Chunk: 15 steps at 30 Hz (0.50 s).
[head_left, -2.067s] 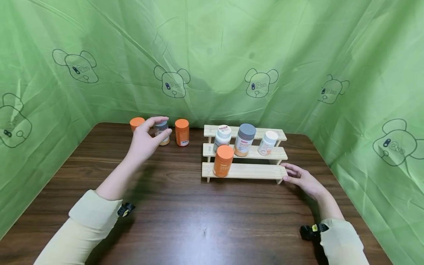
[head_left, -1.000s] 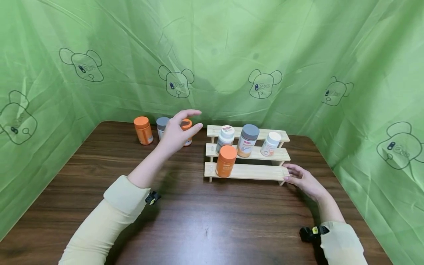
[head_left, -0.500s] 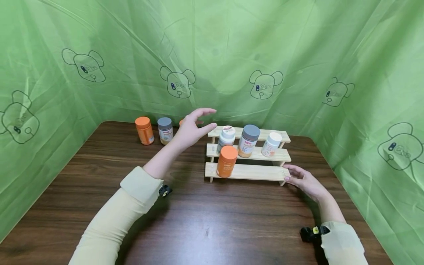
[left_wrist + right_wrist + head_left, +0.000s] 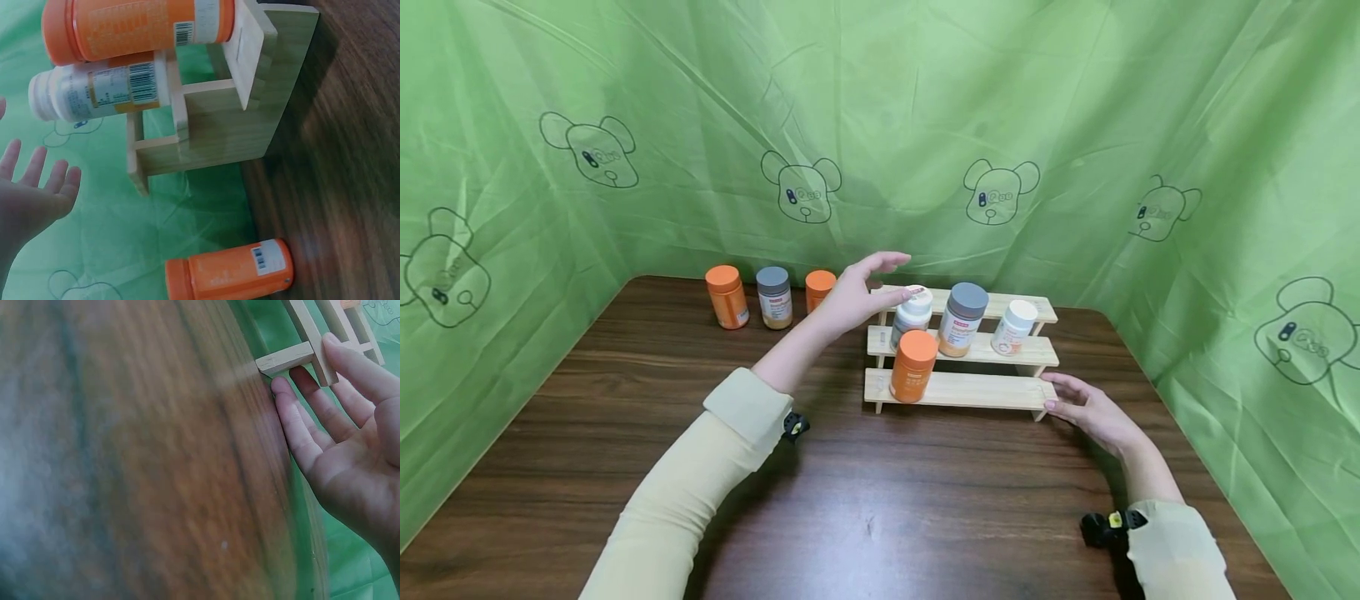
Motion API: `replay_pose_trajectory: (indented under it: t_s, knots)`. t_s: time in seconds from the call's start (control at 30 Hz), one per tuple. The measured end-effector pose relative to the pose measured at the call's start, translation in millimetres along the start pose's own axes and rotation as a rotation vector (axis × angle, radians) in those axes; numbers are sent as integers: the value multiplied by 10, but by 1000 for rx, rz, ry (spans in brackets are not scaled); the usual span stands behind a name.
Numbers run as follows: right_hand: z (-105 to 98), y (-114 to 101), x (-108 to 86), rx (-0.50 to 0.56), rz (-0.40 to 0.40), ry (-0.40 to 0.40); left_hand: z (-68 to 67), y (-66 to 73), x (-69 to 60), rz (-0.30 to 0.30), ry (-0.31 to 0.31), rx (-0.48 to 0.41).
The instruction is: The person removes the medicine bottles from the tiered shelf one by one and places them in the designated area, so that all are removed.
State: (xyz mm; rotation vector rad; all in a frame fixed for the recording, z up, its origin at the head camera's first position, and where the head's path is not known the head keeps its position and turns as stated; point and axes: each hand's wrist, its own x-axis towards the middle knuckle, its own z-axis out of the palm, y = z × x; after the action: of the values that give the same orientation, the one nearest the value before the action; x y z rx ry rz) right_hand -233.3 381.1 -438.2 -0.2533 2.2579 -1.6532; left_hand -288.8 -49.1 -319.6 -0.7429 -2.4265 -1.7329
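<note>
1. Bottle with a white cap (image 4: 913, 317) stands upright on the rack's middle shelf (image 4: 1036, 351), right by the left thumb; the left hand (image 4: 848, 302) has its fingers (image 4: 883, 262) spread, holding nothing. Whether the thumb touches the cap, I cannot tell.
2. Step in hand, as I judge it: reaching for that bottle. Next would call for lowering and closing the fingers round its cap, without knocking the orange bottle (image 4: 913, 367) below them.
3. Right hand (image 4: 1093, 417): thumb and fingers pinch the end of the wooden rack (image 4: 977, 389), apparently steadying it.
4. Count: seven bottles, three orange, two grey-capped, two white-capped. Four stand on one three-shelf rack; three stand on the tabletop (image 4: 880, 500), left of the left fingers.
</note>
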Motion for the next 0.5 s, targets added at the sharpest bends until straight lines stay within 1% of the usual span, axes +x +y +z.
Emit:
replay_pose_trajectory:
  t_s: [0.17,0.3,0.4,0.5]
  knots:
    - [-17,5,-2,38,-1,-19,53,-64,34,-20,-51,-27]
    - [-29,14,1,58,0,-31,92,-112,52,-23,-81,-64]
    - [-36,25,5,72,-2,-39,122,-142,58,-13,-92,-87]
    - [-41,37,14,84,-12,-49,147,-170,56,-15,-97,-91]
